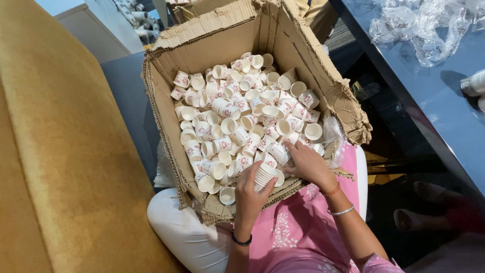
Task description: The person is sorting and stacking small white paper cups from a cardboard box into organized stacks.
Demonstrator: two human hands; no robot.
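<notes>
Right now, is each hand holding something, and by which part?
The left hand holds a short stack of paper cups, its grip around the sides. The right hand rests on loose cups in the cardboard box; whether it grips one cannot be told.

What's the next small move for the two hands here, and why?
Probably the right hand slides the cup it is gripping among the loose cups onto the nested stack in the left hand: the stack's open end faces it, close by, low in the cardboard box.
</notes>
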